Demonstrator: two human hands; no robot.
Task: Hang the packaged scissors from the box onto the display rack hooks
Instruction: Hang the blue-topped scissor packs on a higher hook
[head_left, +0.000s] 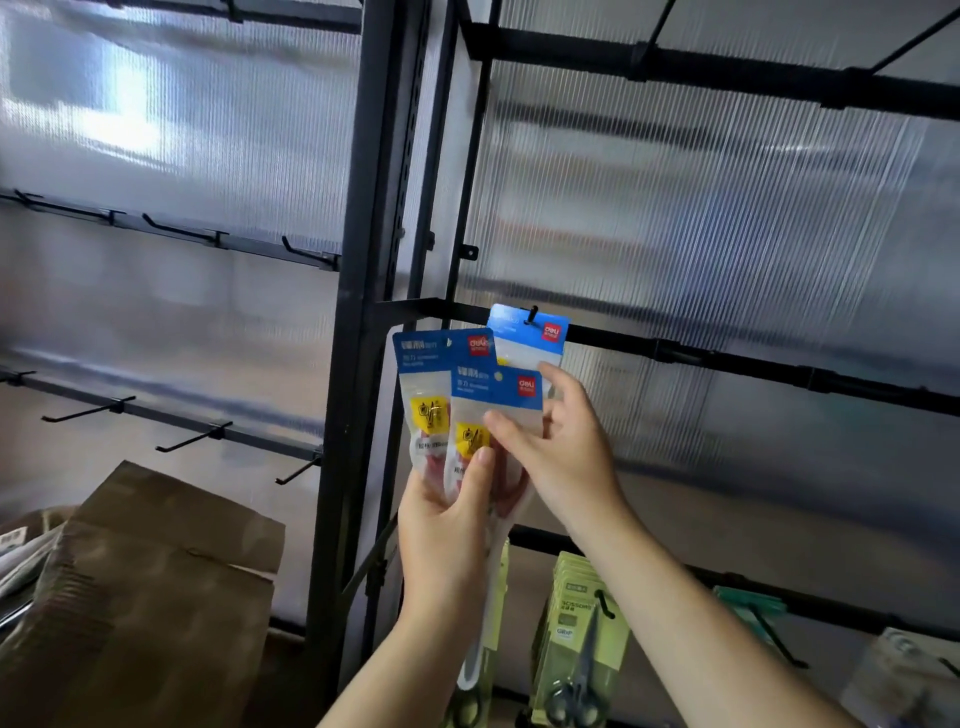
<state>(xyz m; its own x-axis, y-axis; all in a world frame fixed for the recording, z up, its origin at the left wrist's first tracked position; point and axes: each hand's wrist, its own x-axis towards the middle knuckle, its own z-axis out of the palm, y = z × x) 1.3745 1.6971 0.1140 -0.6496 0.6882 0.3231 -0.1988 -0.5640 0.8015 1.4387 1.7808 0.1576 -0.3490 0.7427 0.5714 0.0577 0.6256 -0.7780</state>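
Observation:
My left hand (447, 525) grips two blue-topped scissors packs, a rear pack (423, 384) and a front pack (493, 395), fanned upright in front of the rack. Behind them a third blue pack (527, 335) hangs on a black hook (532, 314) of the rack's right section. My right hand (556, 441) has its thumb on the front pack's face and its fingers reaching up by the hanging pack's lower edge; which pack the fingers hold cannot be told. The cardboard box (156, 582) stands at the lower left.
Bare black hooks (192, 439) line the left rack section in two rows. A black upright post (358, 312) divides the sections. Green-carded scissors (582, 639) and a white pack (491, 613) hang on the lower right rail, with more packs at the far right.

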